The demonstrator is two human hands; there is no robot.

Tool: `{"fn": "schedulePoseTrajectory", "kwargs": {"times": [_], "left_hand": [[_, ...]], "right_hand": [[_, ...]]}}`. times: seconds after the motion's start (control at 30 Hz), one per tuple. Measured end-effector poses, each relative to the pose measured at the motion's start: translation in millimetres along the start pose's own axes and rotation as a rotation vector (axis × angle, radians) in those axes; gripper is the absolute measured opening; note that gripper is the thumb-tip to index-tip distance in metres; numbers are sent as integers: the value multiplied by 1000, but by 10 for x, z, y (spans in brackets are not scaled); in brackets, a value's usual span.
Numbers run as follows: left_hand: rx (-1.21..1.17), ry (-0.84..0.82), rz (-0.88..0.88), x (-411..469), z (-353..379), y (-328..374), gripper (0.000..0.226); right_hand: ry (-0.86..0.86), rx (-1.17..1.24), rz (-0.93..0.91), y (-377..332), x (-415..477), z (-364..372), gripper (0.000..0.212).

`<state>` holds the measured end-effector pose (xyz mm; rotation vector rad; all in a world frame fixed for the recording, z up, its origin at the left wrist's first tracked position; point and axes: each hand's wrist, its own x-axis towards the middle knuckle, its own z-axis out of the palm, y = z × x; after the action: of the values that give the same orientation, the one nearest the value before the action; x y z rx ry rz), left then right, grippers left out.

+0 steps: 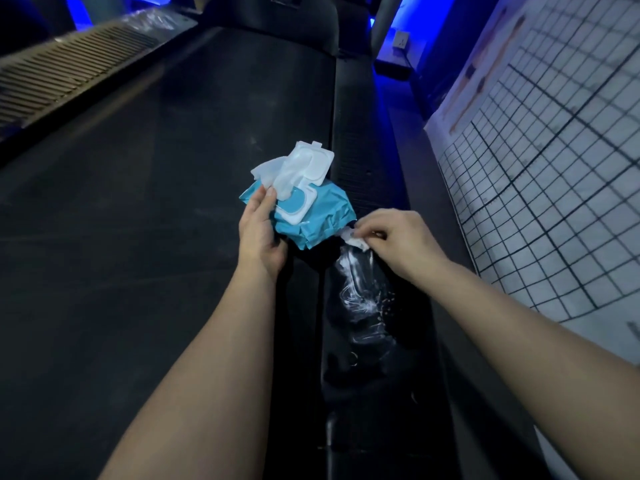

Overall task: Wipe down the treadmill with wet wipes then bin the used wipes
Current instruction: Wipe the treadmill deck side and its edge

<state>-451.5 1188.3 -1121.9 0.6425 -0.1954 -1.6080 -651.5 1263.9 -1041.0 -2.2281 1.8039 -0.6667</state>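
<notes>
Head view: a small crumpled used wipe [355, 241] is pinched in the grip of the right hand [398, 240], right at the upper end of a glossy, wrinkled black bag [367, 299] lying along the treadmill's right side rail [360, 150]. Just beside it, the left hand [259, 233] clasps a crinkled teal wipes pack [311, 216] in its grip. The pack's white flip lid [313, 164] stands open and a fresh wipe [277, 171] pokes out. The pack hangs over the right edge of the belt [156, 202], whose matte dark surface stretches wide and open leftward to a ribbed pale rail [69, 71]. Close on the right, a white wall sheet [554, 168] with a black grid hems things in.
</notes>
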Motion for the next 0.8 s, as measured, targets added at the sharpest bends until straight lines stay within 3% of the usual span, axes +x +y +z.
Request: {"fn": "schedulePoseTrajectory", "kwargs": {"times": [0.13,0.37,0.5,0.6,0.7,0.8], "left_hand": [[14,-17,-1,-19,2,4,32],[-20,22,12,-40,34,9,31],[-23,32,12,-55,46,14,25],[-8,27,13,-54,43,14,29],[-3,25,15,-51,44,7,36],[5,27,18,-42,35,4,32]], "right_hand": [[-140,-203,-132,-59,15,146,22],[-265,-130,-314,-153,-277,6,20],[-412,-45,-169,-184,-323,-238,25],[-276,96,-1,-154,-251,-325,32],[-120,88,101,-132,-75,-229,30],[-191,-63,16,-159,-9,-35,23]]}}
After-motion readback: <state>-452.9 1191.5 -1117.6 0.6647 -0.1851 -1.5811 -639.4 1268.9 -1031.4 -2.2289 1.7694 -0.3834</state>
